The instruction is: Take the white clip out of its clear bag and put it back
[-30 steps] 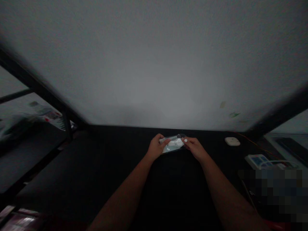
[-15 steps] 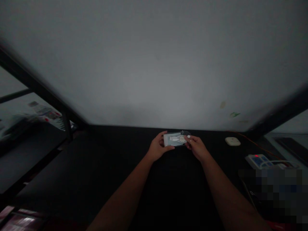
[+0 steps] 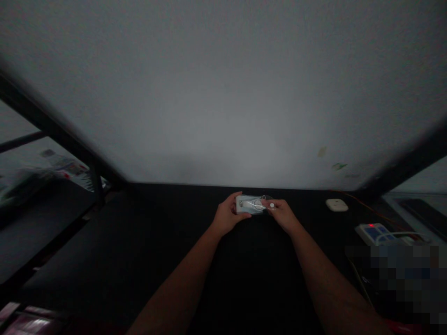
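Both hands hold a small clear plastic packet (image 3: 248, 204) over the black table. Inside it shows a pale flat backing and a white item with a round, loop-like part; its exact kind is too small and dim to tell. My left hand (image 3: 225, 216) is closed round the packet's left end, thumb along the near edge and fingers behind. My right hand (image 3: 283, 214) pinches the right end, fingertips by the round part. A small white disc (image 3: 272, 205) shows at the right fingertips; I cannot tell what it belongs to.
On the right of the black table (image 3: 167, 242) lie a white rounded case (image 3: 337, 205) and a power strip (image 3: 375, 232) with a red light and cables. A grey wall (image 3: 223, 116) rises behind. Bagged items (image 3: 73, 170) sit on a surface at left.
The packet has tipped slightly and shifted a little left and down, and the round white part shows less plainly. Both hands keep their hold; the right fingertips have moved slightly lower.
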`<state>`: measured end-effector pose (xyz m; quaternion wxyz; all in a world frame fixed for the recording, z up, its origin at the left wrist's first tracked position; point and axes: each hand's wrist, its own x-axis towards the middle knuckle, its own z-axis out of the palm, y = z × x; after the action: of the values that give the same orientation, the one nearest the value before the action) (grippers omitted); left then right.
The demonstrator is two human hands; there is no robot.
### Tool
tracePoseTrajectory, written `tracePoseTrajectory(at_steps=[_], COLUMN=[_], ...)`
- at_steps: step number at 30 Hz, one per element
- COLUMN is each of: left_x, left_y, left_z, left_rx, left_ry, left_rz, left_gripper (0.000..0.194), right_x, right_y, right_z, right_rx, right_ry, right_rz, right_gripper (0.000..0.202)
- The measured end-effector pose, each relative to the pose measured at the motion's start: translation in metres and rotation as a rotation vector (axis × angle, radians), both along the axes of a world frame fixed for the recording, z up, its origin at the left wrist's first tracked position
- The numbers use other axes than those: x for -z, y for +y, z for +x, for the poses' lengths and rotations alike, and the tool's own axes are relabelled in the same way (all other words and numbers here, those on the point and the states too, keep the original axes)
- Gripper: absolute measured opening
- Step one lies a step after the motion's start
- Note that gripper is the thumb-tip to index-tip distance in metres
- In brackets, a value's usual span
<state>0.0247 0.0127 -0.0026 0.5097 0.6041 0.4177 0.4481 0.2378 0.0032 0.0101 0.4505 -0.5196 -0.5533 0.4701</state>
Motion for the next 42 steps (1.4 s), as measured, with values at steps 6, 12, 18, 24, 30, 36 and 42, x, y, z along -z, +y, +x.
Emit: tracePoseTrajectory(at_steps=[6,12,18,24,30,36,42], left_x=[0.005,-0.002,-0.011,-0.019,-0.011,-0.006,-0.009], left_y=[-0.001,-0.002,-0.003,-0.006,-0.002,0.001,0.0], left_z=[-0.001,-0.002,-0.001,-0.001,-0.002,-0.003,-0.003], left_rx=[0.063,0.055,0.002,0.008,-0.025,-0.001,0.029], left_ry=[0.082,0.305,0.414,0.419,0.491,0.403,0.366], left_rz=[0.056,0.286,0.353,0.192,0.139,0.104,0.083], left_gripper=[0.09,0.082,0.045,0.035,0.051,0.051,0.049], right_x=[-0.004,0.003,0.01,0.005,0.005,0.004,0.003], right_y=[-0.002,0.001,0.005,0.004,0.004,0.002,0.001], right_z=[-0.003,-0.002,-0.003,-0.002,0.001,0.003,0.004], right_rx=[-0.029,-0.001,0.199,0.123,0.09,0.103,0.075], right_ry=[-0.142,-0.141,0.009,0.296,0.341,0.331,0.305], right_rz=[0.086,0.089,0.136,0.038,0.002,0.012,-0.046], right_gripper=[0.054,0.049,0.042,0.048,0.056,0.05,0.044])
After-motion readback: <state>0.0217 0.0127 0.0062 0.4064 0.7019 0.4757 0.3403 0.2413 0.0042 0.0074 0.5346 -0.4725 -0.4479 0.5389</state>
